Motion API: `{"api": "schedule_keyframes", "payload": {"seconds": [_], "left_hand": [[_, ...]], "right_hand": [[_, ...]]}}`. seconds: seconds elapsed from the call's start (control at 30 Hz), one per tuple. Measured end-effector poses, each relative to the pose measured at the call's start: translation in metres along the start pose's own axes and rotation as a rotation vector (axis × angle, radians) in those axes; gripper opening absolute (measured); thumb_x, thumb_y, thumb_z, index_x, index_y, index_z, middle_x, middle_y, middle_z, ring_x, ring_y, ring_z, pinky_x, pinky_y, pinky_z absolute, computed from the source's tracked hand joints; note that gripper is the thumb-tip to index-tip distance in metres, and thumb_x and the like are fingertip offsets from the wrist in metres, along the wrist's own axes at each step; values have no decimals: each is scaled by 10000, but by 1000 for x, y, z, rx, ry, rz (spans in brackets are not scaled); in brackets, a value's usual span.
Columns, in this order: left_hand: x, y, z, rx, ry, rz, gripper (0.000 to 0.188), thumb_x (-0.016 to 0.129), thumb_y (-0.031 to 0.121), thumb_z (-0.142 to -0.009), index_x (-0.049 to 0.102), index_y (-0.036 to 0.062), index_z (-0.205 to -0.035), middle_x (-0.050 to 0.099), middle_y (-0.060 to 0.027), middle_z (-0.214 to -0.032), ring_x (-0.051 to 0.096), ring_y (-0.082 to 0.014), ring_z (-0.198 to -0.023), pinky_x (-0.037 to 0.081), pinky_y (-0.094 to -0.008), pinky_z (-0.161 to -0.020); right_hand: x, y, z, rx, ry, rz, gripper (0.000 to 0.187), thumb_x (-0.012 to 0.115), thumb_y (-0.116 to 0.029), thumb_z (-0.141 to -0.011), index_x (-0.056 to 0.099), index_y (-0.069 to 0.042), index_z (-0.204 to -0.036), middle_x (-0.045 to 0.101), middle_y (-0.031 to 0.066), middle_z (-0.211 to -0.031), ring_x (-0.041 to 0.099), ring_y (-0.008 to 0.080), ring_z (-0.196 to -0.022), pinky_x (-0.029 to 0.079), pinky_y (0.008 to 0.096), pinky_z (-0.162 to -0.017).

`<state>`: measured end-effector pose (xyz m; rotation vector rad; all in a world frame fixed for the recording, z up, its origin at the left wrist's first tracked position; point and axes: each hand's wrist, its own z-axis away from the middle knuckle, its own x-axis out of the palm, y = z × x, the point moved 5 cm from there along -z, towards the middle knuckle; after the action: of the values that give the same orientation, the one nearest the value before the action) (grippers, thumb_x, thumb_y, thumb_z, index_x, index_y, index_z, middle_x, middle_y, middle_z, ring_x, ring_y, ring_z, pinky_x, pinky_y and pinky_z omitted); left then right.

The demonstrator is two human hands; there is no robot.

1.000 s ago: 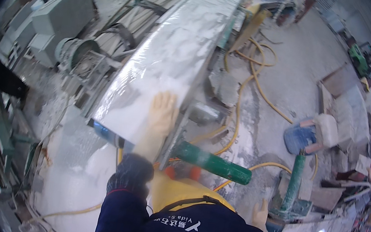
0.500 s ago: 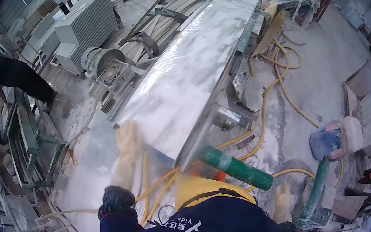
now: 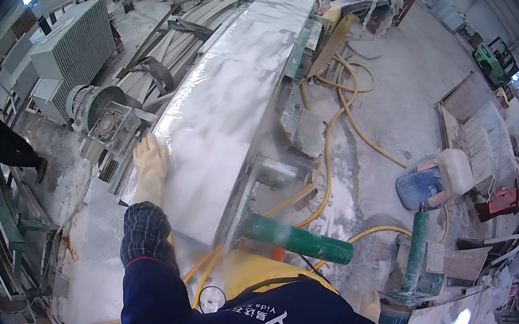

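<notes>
A long white slab [image 3: 223,110] with a glossy, wet-looking top stretches away from me on a metal frame. My left hand [image 3: 151,160], in a cream rubber glove, lies on the slab's left edge with its fingers stretched out and nothing held. Low at the right, by my hip, my right hand [image 3: 370,305] shows only in part, in a like glove. My body and sleeve hide most of it, so its fingers cannot be made out. A yellow apron [image 3: 251,270] covers my front, close to the slab's near end.
A green cylinder [image 3: 298,239] juts out right of the slab's near end; an upright green post [image 3: 416,250] stands farther right. Yellow hose [image 3: 329,145] loops over the floor near a blue barrel [image 3: 420,186]. A motor [image 3: 106,120] sits left. People [image 3: 1,137] are at both sides.
My left hand has slid forward along the slab's left edge. My right hand has dropped back beside my body, its fingers now hidden. The whole view has shifted.
</notes>
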<state>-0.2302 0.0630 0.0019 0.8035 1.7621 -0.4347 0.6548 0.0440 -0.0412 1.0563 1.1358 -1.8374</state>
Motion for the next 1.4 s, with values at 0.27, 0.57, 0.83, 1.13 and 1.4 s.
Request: {"api": "schedule_keyframes", "payload": {"seconds": [0.27, 0.57, 0.83, 1.13, 1.4], "left_hand": [[-34, -40, 53, 108, -58, 7, 589, 518, 343, -977, 453, 47, -1481, 568, -128, -1402, 471, -315, -1327, 299, -498, -1160], [-74, -100, 155, -118, -253, -91, 595, 489, 326, -1015, 398, 39, -1528, 484, -154, -1531, 387, -383, -1432, 219, -515, -1219], [-70, -64, 194, -859, 65, 628, 705, 545, 357, -1000, 329, -33, -1547, 408, -272, -1553, 316, -421, -1480, 240, -439, -1235], [-35, 16, 184, -1086, 135, 289, 684, 511, 400, -1005, 324, 74, -1576, 305, -251, -1617, 392, -414, -1443, 343, -468, -1189], [-28, 25, 194, -1130, 134, 431, 682, 462, 434, -1028, 302, 83, -1590, 283, -266, -1623, 324, -418, -1482, 328, -454, -1203]], "right_hand": [[11, 8, -10, 1, -64, 92, 640, 602, -438, -912, 577, -15, -1392, 621, 275, -1336, 578, 419, -1269, 456, 453, -1060], [23, -98, -98, -320, -11, -61, 554, 597, -306, -948, 554, -3, -1409, 577, 289, -1386, 534, 419, -1314, 414, 445, -1108], [36, -193, -151, -373, -116, -180, 547, 614, -288, -950, 552, 6, -1408, 532, 256, -1452, 489, 393, -1365, 352, 421, -1175], [46, -329, -102, -734, -255, -343, 524, 615, -308, -961, 559, -90, -1434, 528, 228, -1478, 461, 335, -1419, 355, 395, -1174], [57, -311, -82, -678, -279, -129, 527, 611, -320, -957, 563, -80, -1424, 511, 222, -1495, 453, 352, -1417, 346, 404, -1180]]}}
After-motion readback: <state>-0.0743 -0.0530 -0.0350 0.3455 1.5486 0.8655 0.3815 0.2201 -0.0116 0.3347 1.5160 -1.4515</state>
